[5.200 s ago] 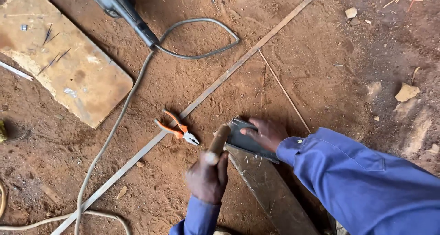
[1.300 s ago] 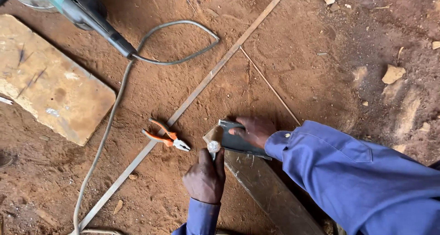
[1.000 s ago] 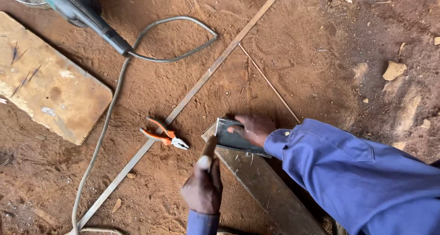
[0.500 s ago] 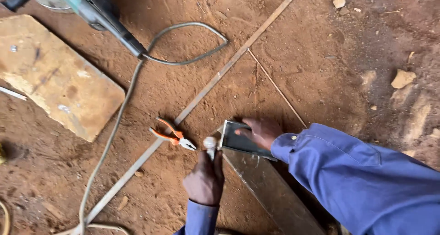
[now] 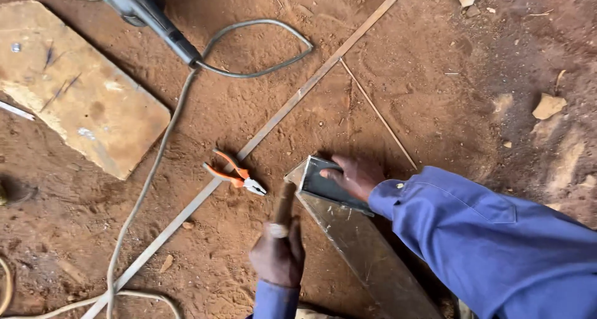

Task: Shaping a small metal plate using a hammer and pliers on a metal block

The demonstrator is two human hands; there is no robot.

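A grey steel channel (image 5: 364,250) lies slanted on the red dirt. My right hand (image 5: 354,175), in a blue sleeve, presses flat on the channel's upper end. Just left of that end, my left hand (image 5: 278,257) is closed around a wooden-handled tool (image 5: 285,202). The handle points up toward the corner of the channel. The working end of the tool is hidden by my hand. Orange-handled pliers (image 5: 233,176) lie on the ground a little left of the tool.
A long flat metal strip (image 5: 298,95) runs diagonally across the dirt, with a thin rod (image 5: 378,115) branching off it. An angle grinder (image 5: 140,5) with its grey cable (image 5: 155,163) lies at the top left beside a wooden board (image 5: 74,89). Stones (image 5: 548,105) sit at the right.
My left hand has swung the tool back and forth beside the channel's end and now sits slightly lower. The right hand stays on the channel. The view has shifted a little.
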